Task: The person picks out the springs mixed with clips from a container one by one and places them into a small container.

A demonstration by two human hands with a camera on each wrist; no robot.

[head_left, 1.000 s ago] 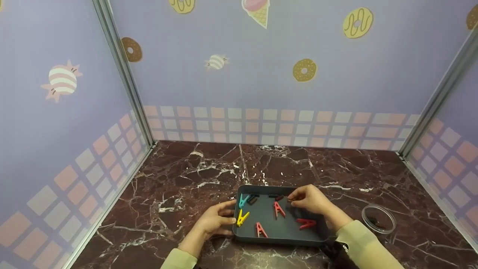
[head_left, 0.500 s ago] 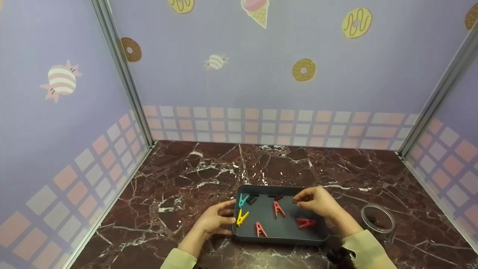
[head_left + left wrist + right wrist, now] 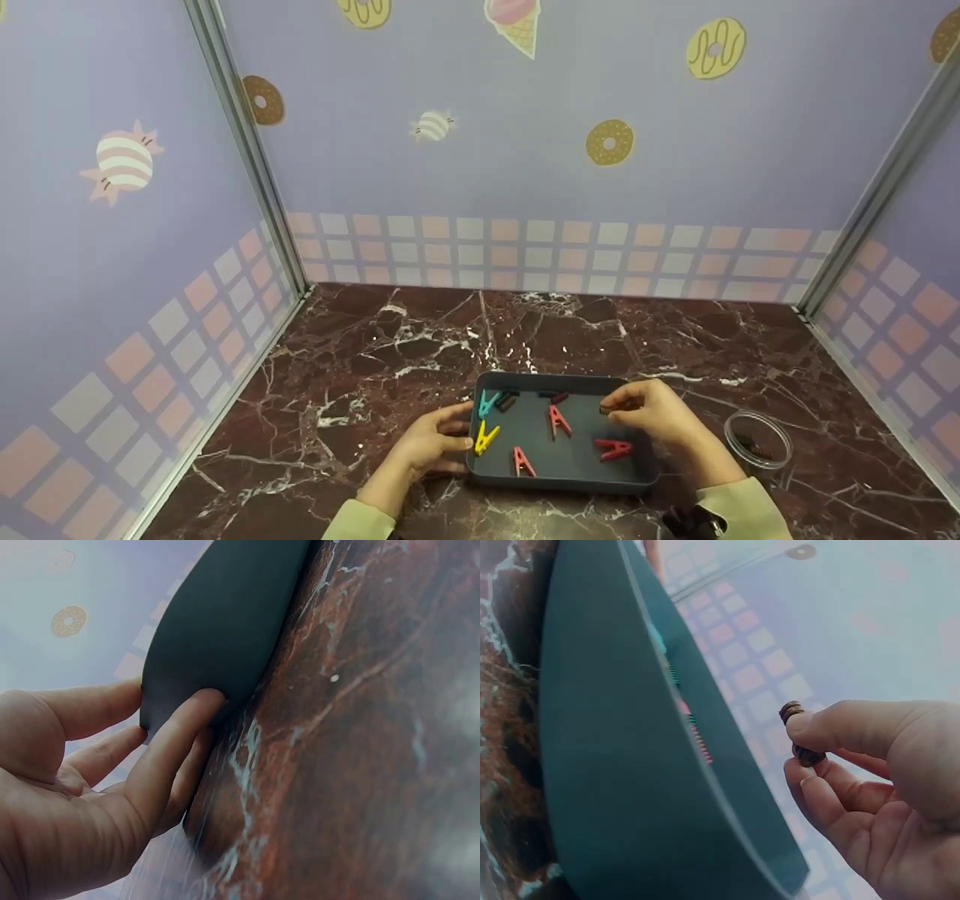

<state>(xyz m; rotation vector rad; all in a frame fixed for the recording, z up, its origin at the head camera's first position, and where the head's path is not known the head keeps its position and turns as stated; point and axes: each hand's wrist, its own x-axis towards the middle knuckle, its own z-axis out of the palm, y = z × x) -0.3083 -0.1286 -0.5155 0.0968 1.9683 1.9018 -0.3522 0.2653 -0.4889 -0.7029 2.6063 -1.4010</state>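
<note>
My left hand [image 3: 431, 444] rests against the left end of a dark grey tray [image 3: 562, 482]. In the left wrist view its fairly straight fingers touch the outside of the tray wall. My right hand [image 3: 654, 412], above the tray's right side, pinches a small dark brown ridged piece [image 3: 790, 711] between thumb and fingers; its exact kind is unclear. Several similar dark pieces [image 3: 507, 401] lie along the tray's far side. The tray also holds a teal clothespin [image 3: 487, 405], a yellow clothespin [image 3: 484, 438] and three red clothespins [image 3: 558, 421].
A round clear container [image 3: 759, 441] with dark pieces inside stands right of the tray, near my right forearm. The tabletop [image 3: 420, 337] is dark red marble-patterned. Patterned panels [image 3: 525, 247] enclose its back and both sides.
My right hand has drawn a little to the right with the brown piece still pinched. The left hand and tray stay in place.
</note>
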